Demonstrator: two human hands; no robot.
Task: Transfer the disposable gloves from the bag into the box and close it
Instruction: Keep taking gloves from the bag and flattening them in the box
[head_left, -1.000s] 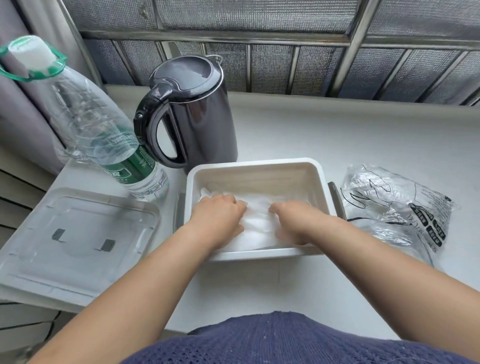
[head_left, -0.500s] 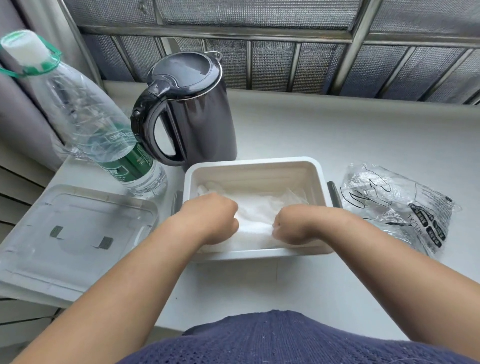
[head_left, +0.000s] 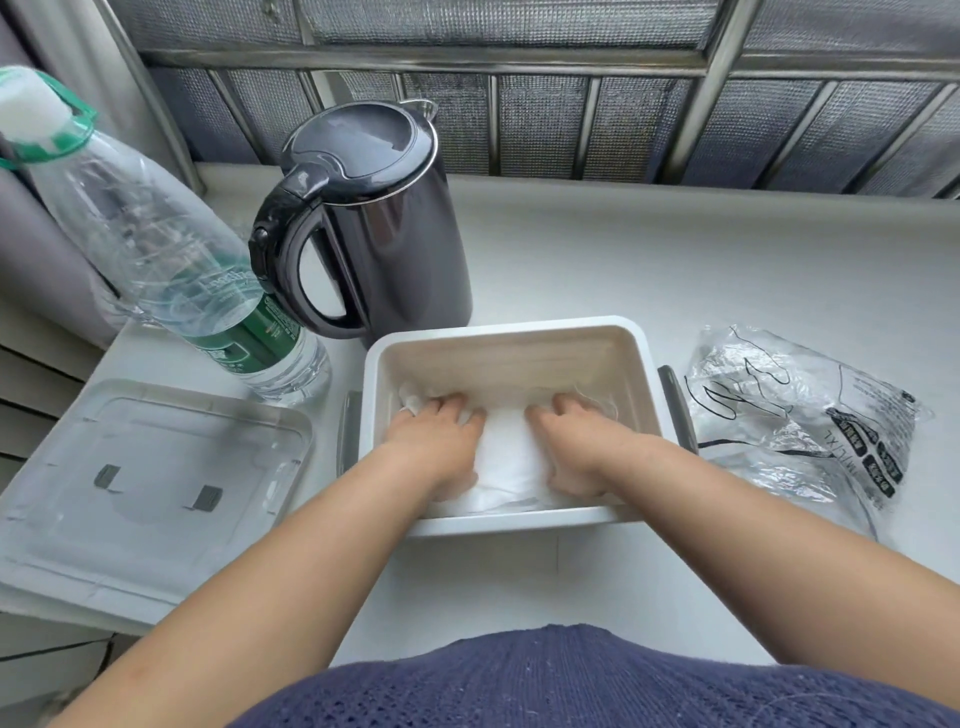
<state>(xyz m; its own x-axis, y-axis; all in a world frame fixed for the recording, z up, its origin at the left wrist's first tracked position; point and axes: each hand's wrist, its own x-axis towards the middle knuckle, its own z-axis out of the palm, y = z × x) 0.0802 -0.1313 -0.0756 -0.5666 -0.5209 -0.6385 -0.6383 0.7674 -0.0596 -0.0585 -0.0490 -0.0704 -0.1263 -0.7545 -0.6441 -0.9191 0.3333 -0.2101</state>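
Observation:
A white plastic box (head_left: 509, 339) with grey side latches stands open in the middle of the counter. Inside it lies a stack of thin white disposable gloves (head_left: 511, 460). Both my hands are down in the box. My left hand (head_left: 436, 441) presses on the left part of the stack, and my right hand (head_left: 576, 441) presses on the right part; the fingers of both reach toward the far wall. The crumpled clear glove bag (head_left: 795, 415) with black print lies flat to the right of the box. The box's clear lid (head_left: 150, 478) lies to the left.
A dark electric kettle (head_left: 379, 228) stands just behind the box's left corner. A large clear water bottle (head_left: 171, 260) with a green label leans at the left. Behind the counter runs a barred, meshed window. The counter edge drops off at the left by the lid.
Half a second ago both hands were drawn back near the box's front with fingers curled. Now the fingers are stretched forward over the gloves, pressing the stack down.

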